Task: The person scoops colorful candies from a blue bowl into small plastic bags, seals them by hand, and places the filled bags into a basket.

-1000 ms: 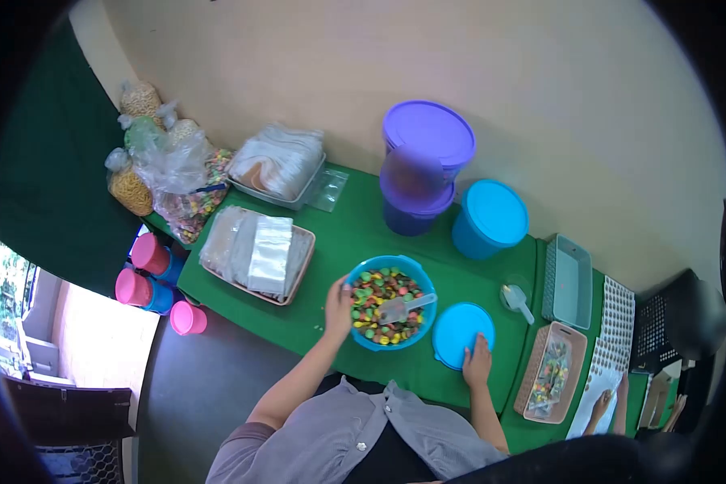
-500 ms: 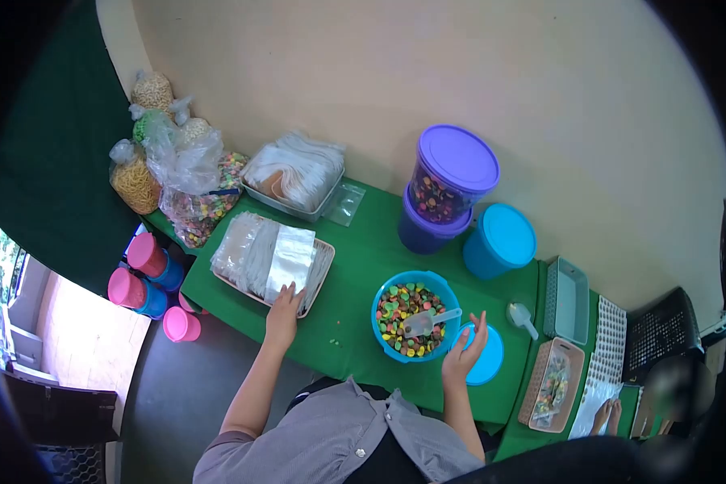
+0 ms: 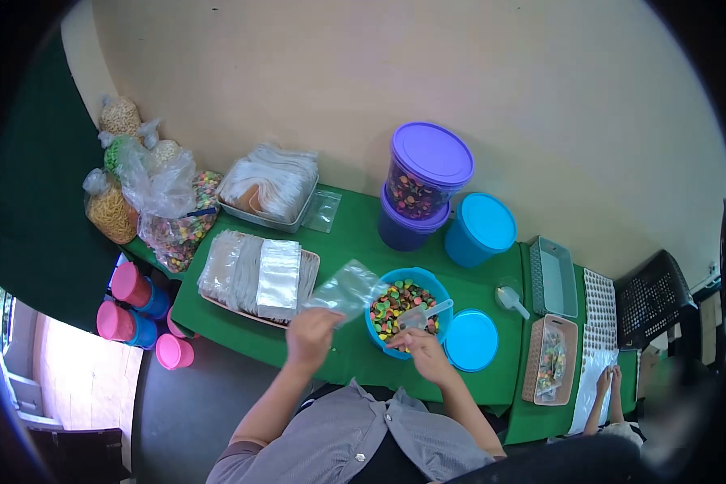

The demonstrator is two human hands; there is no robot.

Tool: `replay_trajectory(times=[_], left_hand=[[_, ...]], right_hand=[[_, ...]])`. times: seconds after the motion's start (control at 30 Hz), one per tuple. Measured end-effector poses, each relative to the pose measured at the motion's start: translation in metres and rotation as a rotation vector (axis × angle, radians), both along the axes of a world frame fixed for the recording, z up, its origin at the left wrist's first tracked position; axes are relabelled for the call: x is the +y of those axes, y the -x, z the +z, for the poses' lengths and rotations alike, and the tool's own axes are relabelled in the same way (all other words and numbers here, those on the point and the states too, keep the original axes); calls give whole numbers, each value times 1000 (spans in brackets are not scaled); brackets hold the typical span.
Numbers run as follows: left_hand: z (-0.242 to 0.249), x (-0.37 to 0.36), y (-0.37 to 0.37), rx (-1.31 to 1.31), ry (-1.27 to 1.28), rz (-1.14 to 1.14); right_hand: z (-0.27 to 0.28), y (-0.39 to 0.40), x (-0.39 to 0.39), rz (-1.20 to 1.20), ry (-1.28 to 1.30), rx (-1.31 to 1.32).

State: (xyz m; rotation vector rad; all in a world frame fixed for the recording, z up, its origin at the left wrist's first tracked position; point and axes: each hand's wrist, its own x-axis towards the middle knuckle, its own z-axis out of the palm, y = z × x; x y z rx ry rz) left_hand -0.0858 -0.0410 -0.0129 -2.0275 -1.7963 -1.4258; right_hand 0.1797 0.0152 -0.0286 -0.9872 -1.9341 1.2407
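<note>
My left hand (image 3: pixel 310 339) is closed on one end of a clear plastic bag (image 3: pixel 348 288), which slants up toward the tub. The bag looks flat, with nothing in it. In front of the blue tub (image 3: pixel 443 284) is my right hand (image 3: pixel 424 356), fingers stretched out toward the left, holding nothing that I can see. Colourful round candies (image 3: pixel 387 310) fill the tub, and a clear scoop (image 3: pixel 415 316) lies on top of them. To the left of the tub, a basket (image 3: pixel 309 278) carries stacks of clear bags (image 3: pixel 280 278).
A blue lid (image 3: pixel 471 340) lies right of the tub. Purple containers (image 3: pixel 432 153) and a lidded blue container (image 3: pixel 481 230) stand behind. A second scoop (image 3: pixel 511 301), a basket with filled packets (image 3: pixel 571 371) and another person's hands (image 3: pixel 611 379) are at the right. Bulk snack bags (image 3: pixel 165 189) sit far left.
My left hand has lifted a bag from the basket and moved right with it. My right hand has moved left and down from above the blue lid to the tub's front.
</note>
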Motion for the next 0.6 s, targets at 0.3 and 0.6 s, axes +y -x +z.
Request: replay_trajectory(times=[0.3,0.6], left_hand=[[4,2,-68,20,116,-652],[3,55,-53,-1219,736,-916]], right_hand=[[5,16,2,-354,456,466],[43,5,4,-46,96,-48]])
